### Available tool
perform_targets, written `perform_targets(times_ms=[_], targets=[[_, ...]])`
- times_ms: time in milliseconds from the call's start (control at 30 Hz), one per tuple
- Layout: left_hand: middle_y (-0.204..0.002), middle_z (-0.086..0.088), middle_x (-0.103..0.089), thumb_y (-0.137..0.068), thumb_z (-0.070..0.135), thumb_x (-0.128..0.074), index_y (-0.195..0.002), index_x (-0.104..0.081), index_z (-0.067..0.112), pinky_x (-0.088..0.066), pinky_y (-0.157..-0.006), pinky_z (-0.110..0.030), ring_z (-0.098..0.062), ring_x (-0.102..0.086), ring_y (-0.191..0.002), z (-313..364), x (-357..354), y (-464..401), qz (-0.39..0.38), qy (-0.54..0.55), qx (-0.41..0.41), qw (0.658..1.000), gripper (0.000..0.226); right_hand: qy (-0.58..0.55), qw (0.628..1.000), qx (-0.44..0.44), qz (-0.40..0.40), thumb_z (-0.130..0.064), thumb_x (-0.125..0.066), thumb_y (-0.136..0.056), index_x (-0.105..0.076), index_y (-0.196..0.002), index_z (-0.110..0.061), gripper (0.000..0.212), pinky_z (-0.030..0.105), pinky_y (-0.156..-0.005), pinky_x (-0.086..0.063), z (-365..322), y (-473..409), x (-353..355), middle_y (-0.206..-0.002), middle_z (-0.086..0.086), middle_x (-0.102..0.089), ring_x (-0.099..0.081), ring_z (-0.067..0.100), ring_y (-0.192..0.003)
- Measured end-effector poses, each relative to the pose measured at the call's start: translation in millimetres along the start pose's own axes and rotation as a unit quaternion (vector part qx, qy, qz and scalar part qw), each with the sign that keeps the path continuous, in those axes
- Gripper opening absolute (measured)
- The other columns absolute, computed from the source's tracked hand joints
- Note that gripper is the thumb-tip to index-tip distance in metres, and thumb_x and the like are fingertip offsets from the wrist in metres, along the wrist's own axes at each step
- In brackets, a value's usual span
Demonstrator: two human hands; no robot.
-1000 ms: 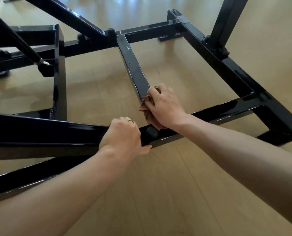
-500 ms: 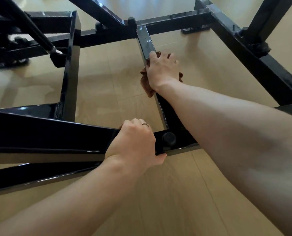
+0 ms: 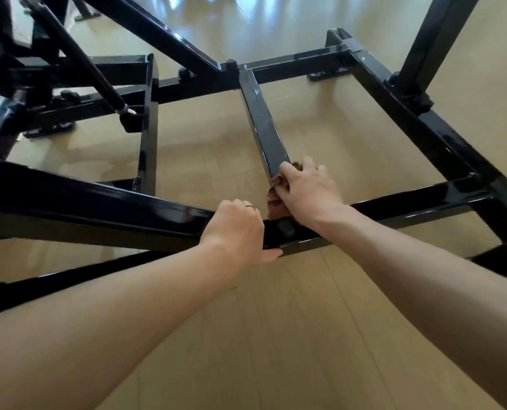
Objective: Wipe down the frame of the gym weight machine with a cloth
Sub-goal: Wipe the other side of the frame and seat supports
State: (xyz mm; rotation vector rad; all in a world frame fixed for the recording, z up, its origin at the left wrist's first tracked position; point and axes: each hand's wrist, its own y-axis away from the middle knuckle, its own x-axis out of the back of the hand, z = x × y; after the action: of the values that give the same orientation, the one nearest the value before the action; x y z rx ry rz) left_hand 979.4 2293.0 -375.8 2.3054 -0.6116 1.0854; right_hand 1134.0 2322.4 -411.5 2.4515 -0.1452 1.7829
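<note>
The black gloss steel frame [image 3: 400, 206] of the weight machine lies low over the floor. A middle crossbar [image 3: 261, 119] runs away from me to the far rail. My right hand [image 3: 307, 190] presses a brown cloth [image 3: 276, 202] around the near end of that crossbar, where it meets the front rail. Most of the cloth is hidden under the palm. My left hand [image 3: 236, 229] grips the slanted beam [image 3: 83, 208] at its joint with the front rail, beside a round black bolt cap [image 3: 286, 227].
Pale wood-look floor [image 3: 276, 335] lies under and around the frame. A black upright post [image 3: 432, 42] rises at the right. A diagonal strut [image 3: 154, 34] and a thin rod [image 3: 80, 63] cross the upper left, over more low rails.
My right hand with the cloth slid out along the crossbar toward the far rail, then came back to the near end. The left hand kept its grip on the beam.
</note>
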Motion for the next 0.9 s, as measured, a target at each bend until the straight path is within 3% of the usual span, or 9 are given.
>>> perform_targets(times_ms=[100, 233, 367, 500, 600, 667, 733, 800, 900], targets=[[-0.108, -0.009, -0.059, -0.099, 0.068, -0.036, -0.115, -0.055, 0.008, -0.035, -0.071, -0.033, -0.023, -0.045, -0.082, -6, 2, 11, 0.03, 0.006, -0.025, 0.999, 0.066, -0.025, 0.999, -0.017, -0.023, -0.043, -0.038, -0.108, -0.051, -0.126, -0.023, 0.03, 0.038, -0.079, -0.034, 4, 22, 11, -0.107, 0.009, -0.04, -0.042, 0.033, -0.098], [-0.12, -0.014, -0.048, -0.101, 0.032, -0.044, -0.131, -0.04, 0.002, -0.04, -0.085, -0.039, -0.029, -0.048, -0.1, -27, -3, 55, 0.165, -0.069, -0.186, 0.966, 0.043, -0.003, 0.999, -0.044, 0.007, -0.042, -0.038, -0.108, -0.051, -0.125, -0.021, 0.03, 0.04, -0.079, -0.038, -9, 39, 16, -0.116, 0.015, -0.05, -0.048, 0.038, -0.103], [-0.104, -0.01, -0.051, -0.092, 0.01, -0.049, -0.117, -0.049, 0.008, -0.043, -0.079, -0.039, -0.027, -0.048, -0.09, -67, -33, 107, 0.189, -0.036, -0.225, 0.955, 0.025, -0.105, 0.992, -0.044, 0.058, -0.043, -0.044, -0.106, -0.054, -0.121, -0.022, 0.027, 0.039, -0.08, -0.044, -26, 58, 16, -0.111, 0.01, -0.05, -0.053, 0.036, -0.103], [-0.098, -0.008, -0.071, -0.093, 0.035, -0.05, -0.105, -0.069, 0.013, -0.056, -0.078, -0.037, -0.025, -0.067, -0.089, -104, -69, 150, 0.167, 0.037, -0.152, 0.973, 0.032, -0.31, 0.951, 0.008, 0.017, -0.044, -0.048, -0.106, -0.056, -0.103, -0.024, 0.022, 0.025, -0.069, -0.043, -87, 66, 20, -0.105, 0.005, -0.057, -0.057, 0.024, -0.098], [-0.09, 0.009, -0.065, -0.091, 0.069, -0.035, -0.099, -0.063, 0.023, -0.053, -0.072, -0.027, -0.013, -0.064, -0.084, -118, -74, 168, 0.097, 0.192, 0.026, 0.976, 0.054, -0.385, 0.921, 0.039, 0.039, -0.044, -0.047, -0.107, -0.055, -0.105, -0.027, 0.019, 0.017, -0.068, -0.04, -137, 65, 32, -0.105, 0.0, -0.058, -0.057, 0.016, -0.097], [-0.085, 0.021, -0.06, -0.086, 0.08, -0.043, -0.094, -0.058, 0.032, -0.048, -0.07, -0.016, 0.0, -0.06, -0.083, -121, -62, 172, 0.067, 0.407, 0.175, 0.894, 0.051, -0.415, 0.905, 0.074, 0.049, -0.042, -0.048, -0.107, -0.057, -0.105, -0.028, 0.017, 0.013, -0.068, -0.04, -165, 65, 44, -0.103, -0.005, -0.057, -0.055, 0.008, -0.093], [-0.08, 0.03, -0.063, -0.09, 0.065, -0.056, -0.091, -0.058, 0.042, -0.041, -0.069, -0.005, 0.01, -0.061, -0.085, -120, -48, 165, 0.056, 0.629, 0.234, 0.74, 0.023, -0.429, 0.894, 0.111, 0.066, -0.038, -0.05, -0.106, -0.057, -0.102, -0.028, 0.013, 0.007, -0.067, -0.041, -185, 67, 51, -0.101, -0.009, -0.055, -0.053, 0.001, -0.091], [-0.083, 0.034, -0.066, -0.09, 0.058, -0.059, -0.094, -0.058, 0.048, -0.04, -0.075, -0.006, 0.014, -0.06, -0.09, -113, -35, 159, 0.082, 0.736, 0.251, 0.623, 0.011, -0.429, 0.89, 0.134, 0.076, -0.036, -0.053, -0.105, -0.059, -0.106, -0.027, 0.011, 0.006, -0.068, -0.041, -192, 69, 48, -0.104, -0.007, -0.055, -0.054, 0.001, -0.093], [-0.098, 0.026, -0.074, -0.088, 0.053, -0.068, -0.104, -0.062, 0.044, -0.047, -0.082, -0.015, 0.003, -0.067, -0.102, -94, -31, 153, 0.116, 0.831, 0.284, 0.464, 0.019, -0.426, 0.889, 0.142, 0.086, -0.033, -0.054, -0.105, -0.061, -0.114, -0.022, 0.015, 0.008, -0.074, -0.044, -179, 71, 37, -0.111, -0.005, -0.056, -0.056, 0.001, -0.097]])
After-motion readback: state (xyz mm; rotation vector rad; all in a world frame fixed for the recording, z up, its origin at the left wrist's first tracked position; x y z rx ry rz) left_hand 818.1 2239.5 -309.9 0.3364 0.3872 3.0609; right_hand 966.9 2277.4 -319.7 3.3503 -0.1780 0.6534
